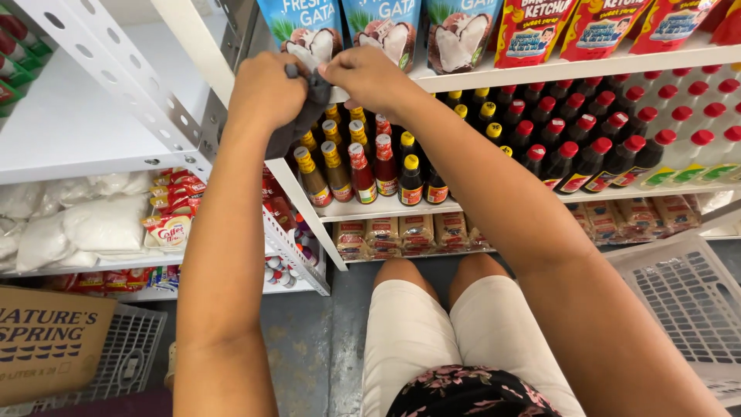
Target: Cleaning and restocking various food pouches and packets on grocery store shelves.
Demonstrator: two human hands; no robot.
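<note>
Two hands: both are raised to the front edge of a white shelf (540, 68), knuckles close together.
Left hand (266, 93): fingers are clenched around a dark grey cloth (297, 123), bunching it against the shelf edge.
Right hand (369, 73): fingertips pinch the top of the same cloth, just beside the left.
Cloth: it hangs down from both grips in front of the small yellow-capped bottles (336, 166).
Doing it well: I judge a firm two-handed hold keeps the cloth clear of the bottles; loose folds could knock the front row.
Above: blue coconut pouches (382, 27) stand touching the wiped edge.
</note>
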